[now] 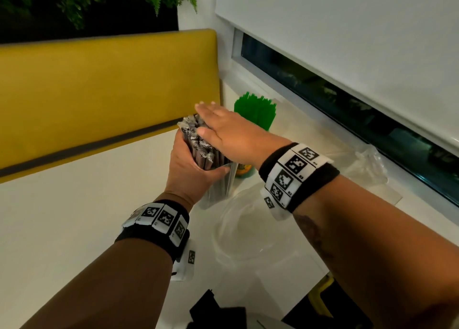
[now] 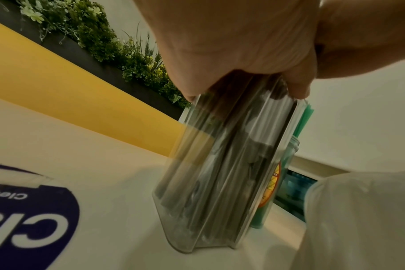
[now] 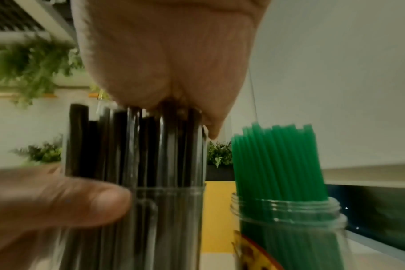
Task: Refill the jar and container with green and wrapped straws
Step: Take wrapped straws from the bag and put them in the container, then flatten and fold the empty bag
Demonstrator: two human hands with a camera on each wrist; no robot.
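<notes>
A clear plastic container (image 1: pixel 218 187) (image 2: pixel 220 173) (image 3: pixel 164 219) stands on the white table, full of dark wrapped straws (image 1: pixel 196 142) (image 3: pixel 132 142). My left hand (image 1: pixel 191 172) (image 2: pixel 231 45) grips the container and straws near the rim; its thumb (image 3: pixel 58 202) shows in the right wrist view. My right hand (image 1: pixel 223 129) (image 3: pixel 169 54) lies flat, fingers straight, pressing on the straw tops. Just right of it, a clear jar (image 1: pixel 244 172) (image 3: pixel 289 228) (image 2: pixel 287 164) with a yellow label holds green straws (image 1: pixel 255 112) (image 3: pixel 278 160).
A yellow bench back (image 1: pixel 106 92) runs behind the table. A clear plastic lid or bowl (image 1: pixel 250 231) lies in front of the container, crumpled clear plastic (image 1: pixel 365 164) by the window sill. Dark items (image 1: pixel 218 311) sit at the near edge. A printed bag (image 2: pixel 30 215) lies left.
</notes>
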